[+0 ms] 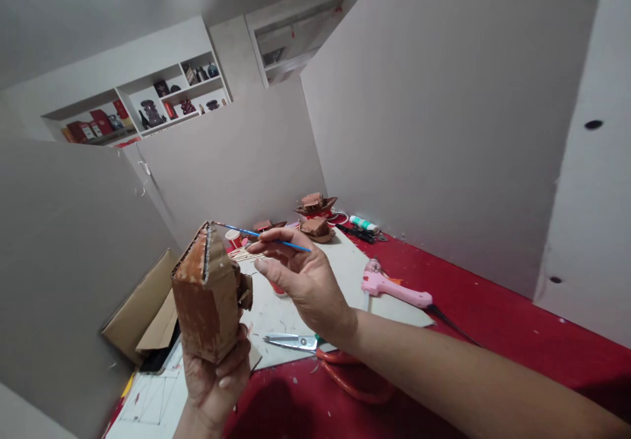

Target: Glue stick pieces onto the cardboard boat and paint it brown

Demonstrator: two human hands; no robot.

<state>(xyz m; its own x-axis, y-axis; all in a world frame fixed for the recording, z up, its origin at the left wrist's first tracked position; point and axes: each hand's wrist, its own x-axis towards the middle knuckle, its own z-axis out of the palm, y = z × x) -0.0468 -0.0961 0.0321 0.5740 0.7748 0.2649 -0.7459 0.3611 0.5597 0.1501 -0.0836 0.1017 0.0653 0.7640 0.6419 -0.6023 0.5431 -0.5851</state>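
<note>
My left hand point(217, 376) grips a small cardboard house model point(204, 307) from below and holds it up off the table. Reddish-brown paint covers part of its wall and roof in uneven streaks; other cardboard is bare. In my right hand point(315, 288) a thin blue paintbrush point(283, 240) is pinched between thumb and fingers. Its tip reaches the top edge of the model's roof. Below my right hand lie scissors point(290, 341) with red-orange handles, and a red cup is partly hidden behind the hand.
A pink glue gun point(397, 289) rests right of the white board point(345, 248) on the red table point(473, 288). Brown cardboard boat models point(315, 204), a paper cup point(233, 237) and a white-green tube point(363, 223) stand behind. A cardboard box point(138, 301) is at left; grey partitions surround the table.
</note>
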